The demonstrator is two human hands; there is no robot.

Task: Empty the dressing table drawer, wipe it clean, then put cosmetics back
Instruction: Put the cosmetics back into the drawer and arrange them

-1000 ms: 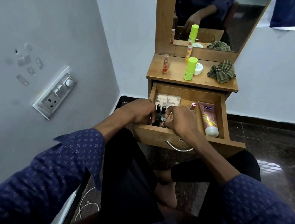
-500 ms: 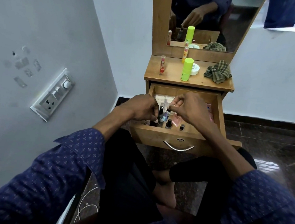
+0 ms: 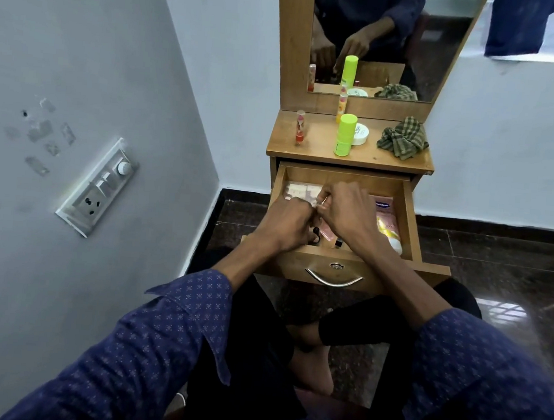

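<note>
The left hand (image 3: pixel 289 222) is curled tight low in the open drawer (image 3: pixel 409 218), and it seems to hold some small bottles, but its fingers hide them, so I cannot tell for sure. The right hand (image 3: pixel 345 212) pinches a thin, pale little thing right beside the left knuckles. A moment ago this hand was down among the bottles at the front of the drawer. Then it lifted up, and now it has come back to meet the left hand. So I think the person is gathering small things in a bunch to take out. The drawer is not empty yet.

A pink tube (image 3: pixel 387 219) lies along the drawer's right side. A pale flat pack (image 3: pixel 299 191) lies at the back left. Two dark bottle caps (image 3: pixel 316 238) peek out under the hands.

On the table top (image 3: pixel 318 146) stand a green bottle (image 3: pixel 345 135), a red-and-clear stick (image 3: pixel 299 128), a white jar (image 3: pixel 361 135) and a checked cloth (image 3: pixel 402 140).

The hands cover most of the drawer floor. The thing in the pinch is too small to name.
</note>
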